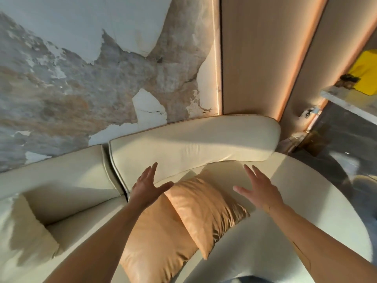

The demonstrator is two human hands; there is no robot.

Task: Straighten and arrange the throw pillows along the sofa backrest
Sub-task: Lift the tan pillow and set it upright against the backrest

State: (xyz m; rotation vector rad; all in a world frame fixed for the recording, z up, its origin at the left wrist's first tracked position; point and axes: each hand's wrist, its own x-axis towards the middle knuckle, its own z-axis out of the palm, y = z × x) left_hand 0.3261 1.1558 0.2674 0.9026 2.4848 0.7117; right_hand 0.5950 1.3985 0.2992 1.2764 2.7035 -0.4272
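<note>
Peeling paint and bare plaster cover the wall (81, 74) behind a cream sofa (265, 237), whose curved backrest cushion (193, 148) runs across the head view, the only one there is. Both hands reach toward that backrest with fingers spread apart and nothing clamped in either. The left hand (148, 185) hovers with its fingertips over the lower edge of the backrest cushion, thumb pointing toward the pillows. The right hand (259, 189) hovers over the bare seat just short of the backrest. Between and just below the two thumbs sits the upper tan pillow (206, 211), tilted like a diamond with one corner near the backrest, not square against it. A second tan pillow (155, 246) lies flat under the left forearm, nearer the body than the fingers, partly tucked beneath the first. A cream pillow (30, 227) stands far out beyond the left hand's little finger, leaning at the sofa corner. Judging by this, little looks finished: the two tan pillows remain to be lifted, squared and propped up.
</note>
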